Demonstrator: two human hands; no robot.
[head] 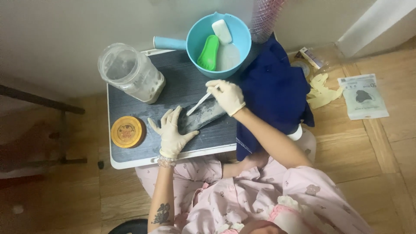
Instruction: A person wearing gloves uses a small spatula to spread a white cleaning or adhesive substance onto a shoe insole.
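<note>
On a small dark-topped table (143, 93) lies a grey, powder-dusted cloth item (202, 118). My left hand (170, 132), in a cream glove, rests flat with spread fingers on the item's left end. My right hand (227, 95), also gloved, pinches a thin white stick-like tool (200, 103) whose tip touches the top of the grey item. A navy blue garment (273, 93) lies over the table's right side, under my right forearm.
A blue basin (196, 34) with a green brush (209, 53) and a white soap bar (222, 31) stands at the back. A clear plastic jar (130, 71) lies at back left, its yellow lid (126, 131) in front. Gloves and a packet (362, 96) lie on the floor, right.
</note>
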